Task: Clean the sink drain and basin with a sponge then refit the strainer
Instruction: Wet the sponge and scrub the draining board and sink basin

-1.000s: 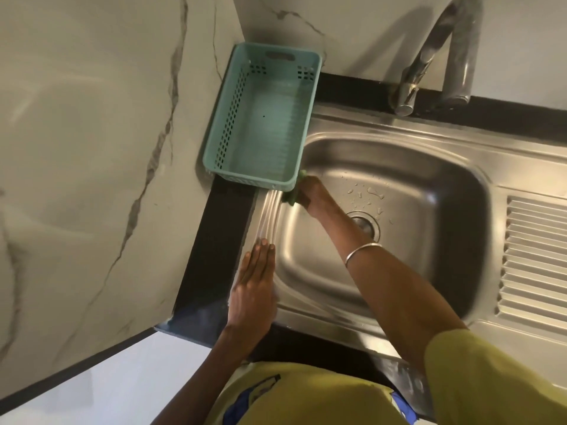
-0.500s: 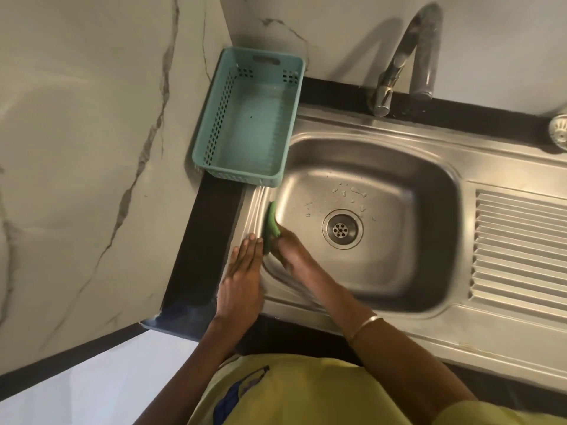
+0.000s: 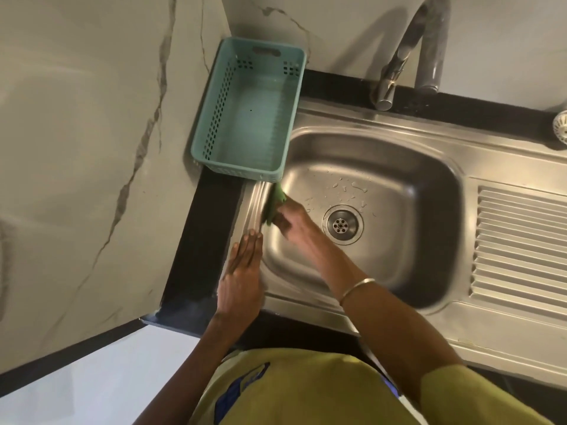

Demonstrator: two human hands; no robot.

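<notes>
Marble-look wall (image 3: 86, 154) fills the whole left side of the frame, with a black counter edge (image 3: 211, 228) running beside it. Up at top centre-left sits a teal basket (image 3: 214, 102), its near end just over the sink's left rim. Below that, centre-left, the left hand (image 3: 242, 271) lies flat, fingers straight and together, resting on the ribbed left rim of the steel sink (image 3: 399, 124), same as half a second ago.

Next over, the right hand (image 3: 291, 219) grips a green sponge (image 3: 274, 204) and presses it against the upper part of the basin's left wall, right under the basket corner. Compared with the earlier frame it's slid back up the wall, away from the left fingertips it was nearly touching. A thin bangle (image 3: 357, 286) is on that wrist.

Middle of the basin: the open drain (image 3: 342, 224), a few water drops above it. Tap (image 3: 408, 53) at top right of centre. Ribbed drainboard (image 3: 521, 240) on the right, and the strainer (image 3: 561, 130) is way off at the right edge on the back ledge, half cut off, so not refitted yet
</notes>
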